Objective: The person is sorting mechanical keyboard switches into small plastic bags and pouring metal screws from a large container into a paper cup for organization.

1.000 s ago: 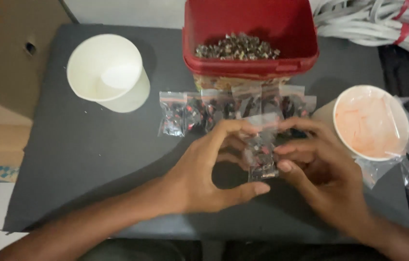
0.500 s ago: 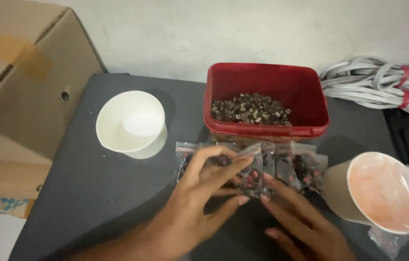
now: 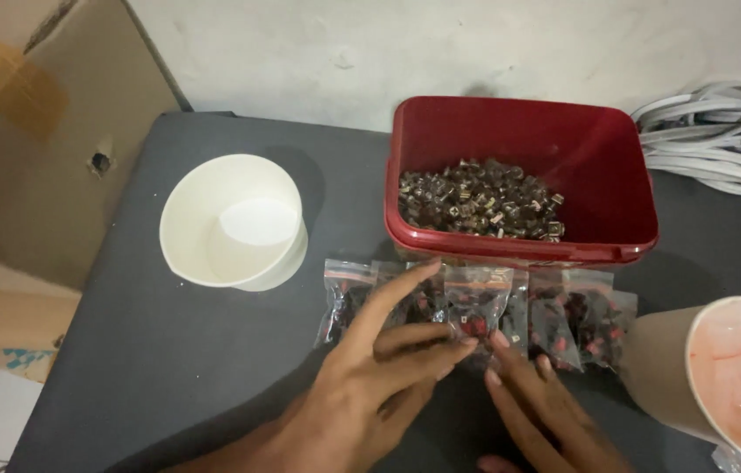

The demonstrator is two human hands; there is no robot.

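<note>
A row of several small clear zip bags (image 3: 563, 320) filled with dark and red pieces lies on the grey table (image 3: 151, 350) in front of a red plastic tub (image 3: 519, 140). The tub holds a heap of small dark metal parts (image 3: 480, 197). My left hand (image 3: 370, 377) lies flat on the left bags, fingers spread, fingertips on one bag (image 3: 474, 308) in the middle of the row. My right hand (image 3: 537, 407) sits just below that bag, its fingertips touching the lower edge. Neither hand grips anything.
An empty white paper bowl (image 3: 230, 219) stands to the left. A paper cup (image 3: 730, 377) with a pinkish inside lies tilted at the right edge. A cardboard box (image 3: 28, 131) is at the far left, and white cables (image 3: 721, 136) lie at the back right.
The bag held up between both hands a second ago now lies in the row with the others. The view has tilted up, showing the wall and box.
</note>
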